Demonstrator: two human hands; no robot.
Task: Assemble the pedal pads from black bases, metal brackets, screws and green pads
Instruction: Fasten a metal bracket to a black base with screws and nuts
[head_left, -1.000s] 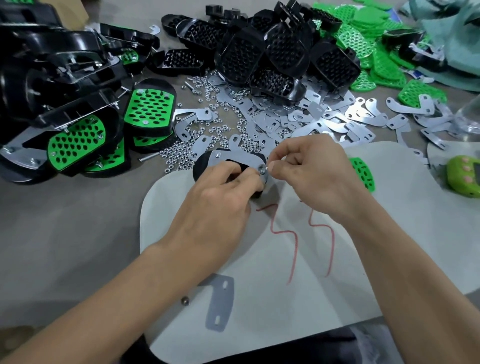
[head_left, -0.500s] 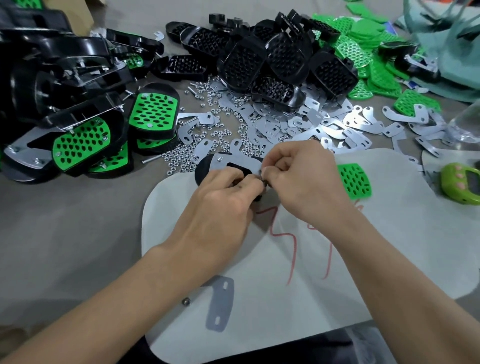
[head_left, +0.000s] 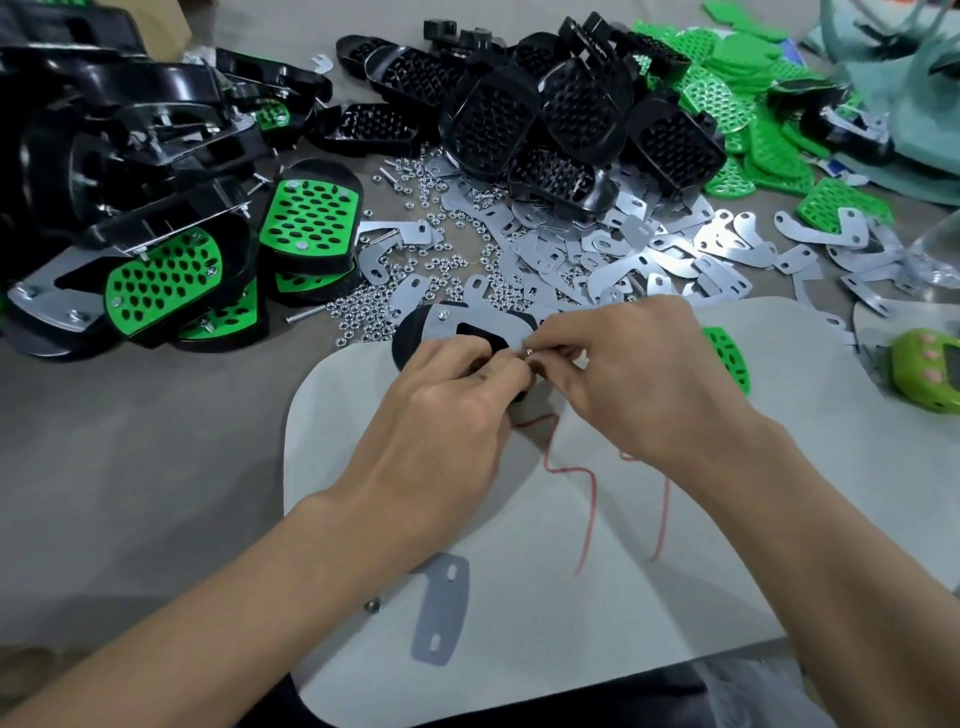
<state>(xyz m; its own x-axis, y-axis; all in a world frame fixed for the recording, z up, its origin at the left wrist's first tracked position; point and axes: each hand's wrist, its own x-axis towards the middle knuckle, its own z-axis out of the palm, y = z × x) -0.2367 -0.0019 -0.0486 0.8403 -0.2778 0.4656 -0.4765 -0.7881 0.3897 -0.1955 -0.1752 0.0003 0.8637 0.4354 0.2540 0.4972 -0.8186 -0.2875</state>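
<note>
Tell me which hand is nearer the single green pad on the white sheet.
Right. The right hand sits just beside the green pad; the left hand is beyond it, holding the black base.

This is a small assembly workshop: the table (head_left: 130, 467) carries heaps of black bases (head_left: 571, 119), metal brackets (head_left: 623, 254), loose nuts (head_left: 363, 317), green pads (head_left: 753, 114) and finished pedals (head_left: 311, 218).

Two hands (head_left: 441, 421) (head_left: 628, 374), one green gadget (head_left: 927, 371)

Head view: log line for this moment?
step: fastening metal bracket to black base | left hand: holds base | right hand: pinches small fastener at bracket | green pad: unfitted
</note>
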